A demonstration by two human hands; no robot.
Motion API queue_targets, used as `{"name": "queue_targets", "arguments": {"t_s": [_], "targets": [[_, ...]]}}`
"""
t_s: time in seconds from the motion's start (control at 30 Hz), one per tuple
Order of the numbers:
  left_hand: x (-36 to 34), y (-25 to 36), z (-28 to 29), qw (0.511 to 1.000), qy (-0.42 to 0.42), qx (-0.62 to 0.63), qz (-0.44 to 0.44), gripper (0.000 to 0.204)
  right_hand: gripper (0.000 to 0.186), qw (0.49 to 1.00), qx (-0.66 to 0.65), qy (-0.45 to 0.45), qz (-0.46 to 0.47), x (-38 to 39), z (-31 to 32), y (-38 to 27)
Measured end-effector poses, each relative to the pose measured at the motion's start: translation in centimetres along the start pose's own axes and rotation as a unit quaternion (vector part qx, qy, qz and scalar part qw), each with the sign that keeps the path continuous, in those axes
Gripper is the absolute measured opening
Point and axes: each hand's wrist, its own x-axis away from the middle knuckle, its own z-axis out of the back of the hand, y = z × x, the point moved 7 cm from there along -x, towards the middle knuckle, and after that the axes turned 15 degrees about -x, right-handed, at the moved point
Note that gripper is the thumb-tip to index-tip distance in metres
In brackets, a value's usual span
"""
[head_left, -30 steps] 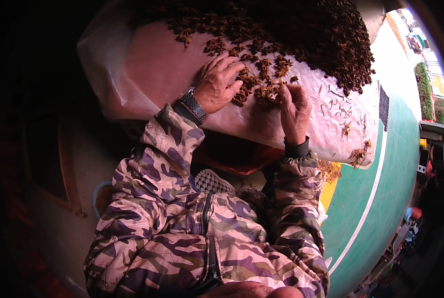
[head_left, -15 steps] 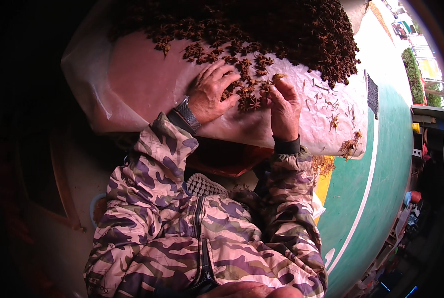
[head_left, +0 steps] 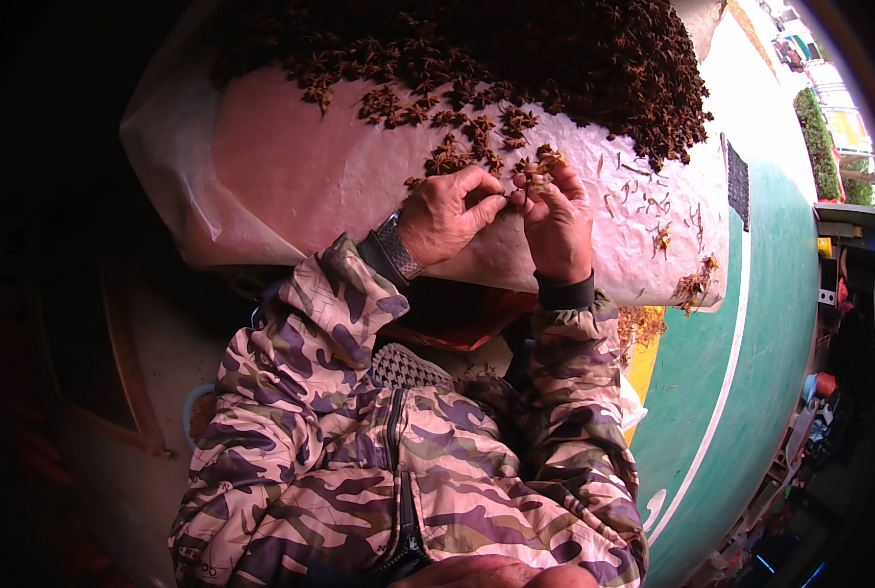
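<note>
A dark brown heap of star anise [head_left: 643, 88] covers the far part of a table wrapped in pale plastic sheeting [head_left: 271, 137]. Loose pods [head_left: 449, 155] lie scattered along its near side. My right hand [head_left: 560, 230] is closed, its fingers gripping star anise [head_left: 535, 180] with yellowish bits about it. Just left of it, my left hand [head_left: 445, 218] has thumb and forefinger pinched together, their tips almost touching the right fingertips. Whatever is in the left pinch is too small to make out.
Thin stems [head_left: 643, 196] and a dry, stringy clump [head_left: 694, 286] lie on the sheeting to the right. Below the table's front edge shows a dark red bag [head_left: 457, 318]. Green flooring [head_left: 697, 392] with a white line runs along the right. A blue-rimmed basin [head_left: 191, 412] stands lower left.
My left hand has left the loose pods and moved right, closing into a pinch beside my right hand. The right hand has stayed nearly in place, the star anise now showing at its fingertips.
</note>
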Motion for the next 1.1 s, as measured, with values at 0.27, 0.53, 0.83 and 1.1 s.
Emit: {"name": "queue_targets", "arguments": {"t_s": [0.27,0.53,0.83,1.1], "targets": [[0.7,-2.5,-3.6,0.856,-0.172,0.461,0.162,0.016,0.024,0.994,-0.051,-0.003,-0.101,0.4,-0.6,0.4],[1.4,-1.2,-4.0,0.786,-0.093,0.555,0.256,0.016,0.027,0.996,-0.04,-0.044,-0.066,0.8,-2.0,-0.5],[1.8,-2.2,-5.1,0.913,-0.137,0.348,0.161,0.027,0.027,0.999,-0.019,0.046,0.016,1.3,-1.4,-0.7],[1.9,-0.1,-3.2,0.945,-0.085,0.297,0.105,0.045,0.03,0.983,0.105,0.012,0.15,1.6,-1.8,-1.4]]}}
